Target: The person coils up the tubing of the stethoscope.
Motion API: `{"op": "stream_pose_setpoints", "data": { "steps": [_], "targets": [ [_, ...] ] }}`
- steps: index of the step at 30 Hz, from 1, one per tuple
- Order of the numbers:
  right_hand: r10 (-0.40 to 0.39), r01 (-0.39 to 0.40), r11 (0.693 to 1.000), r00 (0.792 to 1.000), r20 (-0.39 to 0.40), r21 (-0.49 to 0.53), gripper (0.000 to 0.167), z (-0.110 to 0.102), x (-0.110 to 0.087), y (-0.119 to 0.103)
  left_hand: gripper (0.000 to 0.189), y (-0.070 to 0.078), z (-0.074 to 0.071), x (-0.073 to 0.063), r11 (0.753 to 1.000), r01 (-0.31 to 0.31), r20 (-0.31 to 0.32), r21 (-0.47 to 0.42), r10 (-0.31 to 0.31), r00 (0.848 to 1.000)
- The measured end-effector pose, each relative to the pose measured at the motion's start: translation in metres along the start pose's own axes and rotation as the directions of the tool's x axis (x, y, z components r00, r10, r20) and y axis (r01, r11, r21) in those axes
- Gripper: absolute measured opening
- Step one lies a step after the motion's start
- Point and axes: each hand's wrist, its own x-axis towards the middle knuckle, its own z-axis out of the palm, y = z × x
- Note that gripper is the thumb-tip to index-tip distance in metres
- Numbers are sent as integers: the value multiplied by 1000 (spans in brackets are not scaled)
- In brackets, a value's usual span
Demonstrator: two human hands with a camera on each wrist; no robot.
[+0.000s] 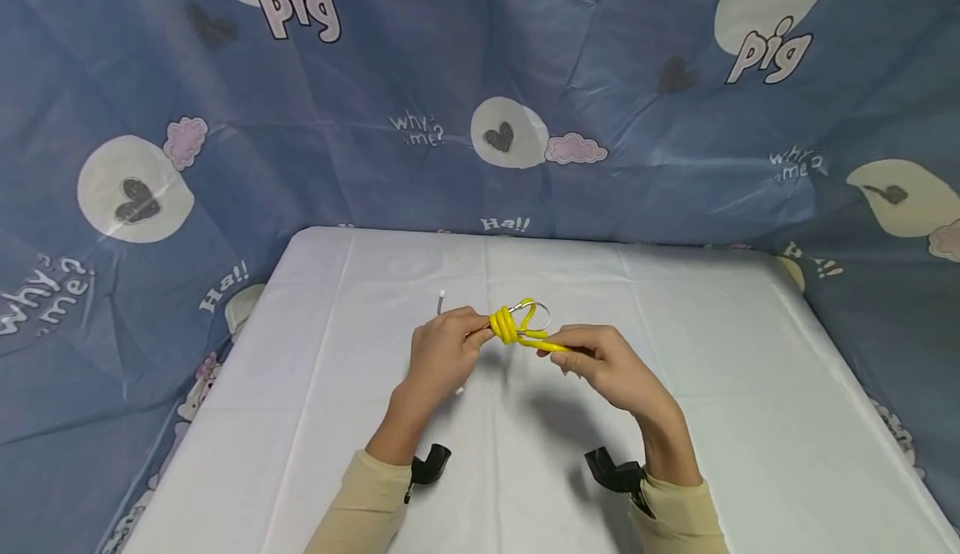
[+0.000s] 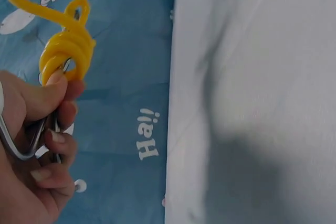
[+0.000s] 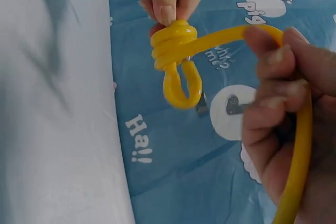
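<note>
A glossy yellow cord (image 1: pixel 504 326) is wound in several tight turns around a bent metal wire piece (image 2: pixel 23 153), held up over the table. My left hand (image 1: pixel 450 346) grips the wire piece, its thumb right at the end of the coil. From the coil's far side sticks out a cord loop (image 3: pixel 182 98), beside a thin metal ring (image 1: pixel 546 315). My right hand (image 1: pixel 603 362) pinches the cord's free length, which runs taut from the coil and trails down through the palm (image 3: pixel 298 156). A thin rod end with a white tip (image 1: pixel 442 294) shows behind my left hand.
A white-covered table (image 1: pixel 360 287) lies beneath both hands. Behind and beside it hangs a blue printed cloth (image 1: pixel 420 54). Black wrist mounts (image 1: pixel 431 464) sit at both sleeves.
</note>
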Motion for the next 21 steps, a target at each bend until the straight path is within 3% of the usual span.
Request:
{"op": "stream_pose_setpoints", "data": {
  "steps": [5, 10, 15, 21],
  "targets": [
    [-23, 18, 999, 988, -154, -34, 11, 0, 4, 1, 10, 6, 3, -1, 995, -101, 112, 9, 99, 989],
    [-44, 18, 996, 955, -293, -88, 8, 2, 8, 4, 10, 12, 3, -2, 970, -241, 182, -17, 240, 953],
    [-27, -3, 996, 934, -356, -84, 7, 3, 10, 10, 10, 17, 4, -3, 935, -341, 200, -99, 354, 913],
    [25, -53, 997, 926, -378, -64, 7, 3, 11, 20, 7, 18, 3, -6, 909, -377, 181, -179, 407, 895]
  ]
}}
